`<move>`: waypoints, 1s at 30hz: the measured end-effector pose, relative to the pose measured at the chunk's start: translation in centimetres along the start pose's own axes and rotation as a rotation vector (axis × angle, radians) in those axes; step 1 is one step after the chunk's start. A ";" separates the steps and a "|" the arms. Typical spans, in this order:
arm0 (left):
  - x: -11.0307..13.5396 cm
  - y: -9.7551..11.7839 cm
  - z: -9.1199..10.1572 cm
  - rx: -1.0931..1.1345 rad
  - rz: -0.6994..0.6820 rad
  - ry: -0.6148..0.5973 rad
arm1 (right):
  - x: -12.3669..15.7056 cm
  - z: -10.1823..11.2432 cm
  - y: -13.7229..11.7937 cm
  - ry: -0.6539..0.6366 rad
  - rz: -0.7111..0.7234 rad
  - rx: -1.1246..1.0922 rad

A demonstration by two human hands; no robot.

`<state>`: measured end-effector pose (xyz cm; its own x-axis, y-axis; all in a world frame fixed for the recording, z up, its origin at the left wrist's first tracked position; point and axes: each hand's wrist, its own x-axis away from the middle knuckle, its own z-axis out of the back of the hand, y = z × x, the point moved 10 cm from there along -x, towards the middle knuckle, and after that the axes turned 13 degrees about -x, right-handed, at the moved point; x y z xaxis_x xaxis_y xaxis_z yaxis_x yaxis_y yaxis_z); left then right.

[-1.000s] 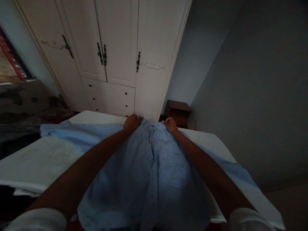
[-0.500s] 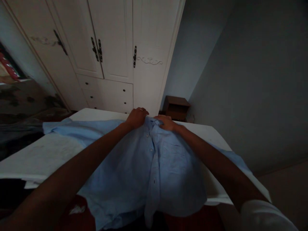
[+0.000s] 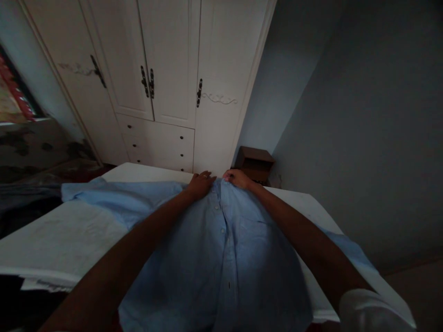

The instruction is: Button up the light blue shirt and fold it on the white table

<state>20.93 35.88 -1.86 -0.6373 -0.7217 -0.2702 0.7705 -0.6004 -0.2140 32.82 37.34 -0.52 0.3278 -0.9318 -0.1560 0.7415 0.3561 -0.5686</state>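
A light blue button-up shirt (image 3: pixel 221 258) lies face up on a white table (image 3: pixel 62 235), collar away from me, sleeves spread left and right. My left hand (image 3: pixel 201 183) rests on the collar just left of the button line, fingers closed together on the cloth, a ring on one finger. My right hand (image 3: pixel 236 178) sits on the collar's right side, fingers curled onto the fabric. The two hands nearly touch at the neck opening. Both forearms stretch over the shirt front.
A white wardrobe (image 3: pixel 166 78) with dark handles and small drawers stands behind the table. A brown wooden nightstand (image 3: pixel 255 162) sits in the corner by the grey wall. A dark patterned bed cover (image 3: pixel 38 152) lies at left.
Both hands have come in from the collar's outer tips to the neck opening, and now lie close together on the collar.
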 end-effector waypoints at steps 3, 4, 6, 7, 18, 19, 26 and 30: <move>0.4 -0.3 -0.5 0.009 0.051 0.032 | -0.6 -0.5 0.7 0.083 -0.021 0.021; 0.5 -0.4 -0.5 0.012 0.063 0.040 | -0.7 -0.9 1.0 0.102 -0.029 0.032; 0.5 -0.5 -0.5 0.017 0.072 0.049 | -1.0 -1.5 1.3 0.136 -0.045 0.056; 0.5 -0.4 -0.5 0.018 0.070 0.048 | -1.1 -1.8 1.4 0.150 -0.053 0.069; 0.3 -0.4 -2.4 0.059 0.082 -0.140 | -0.4 -2.3 -0.2 0.165 -0.067 0.194; 0.2 -0.4 -2.4 0.057 0.079 -0.142 | -0.1 -2.0 -0.6 0.181 -0.058 0.208; 0.8 0.3 0.9 -0.024 0.035 0.069 | 4.3 -0.5 -5.6 0.217 0.096 0.221; 2.1 1.2 4.2 -0.036 0.055 0.168 | 9.7 -0.5 -8.7 0.150 0.143 0.119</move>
<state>20.50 32.17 1.26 -0.5865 -0.6834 -0.4347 0.8058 -0.5466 -0.2277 29.20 25.15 2.49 0.3501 -0.8682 -0.3517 0.7606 0.4826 -0.4343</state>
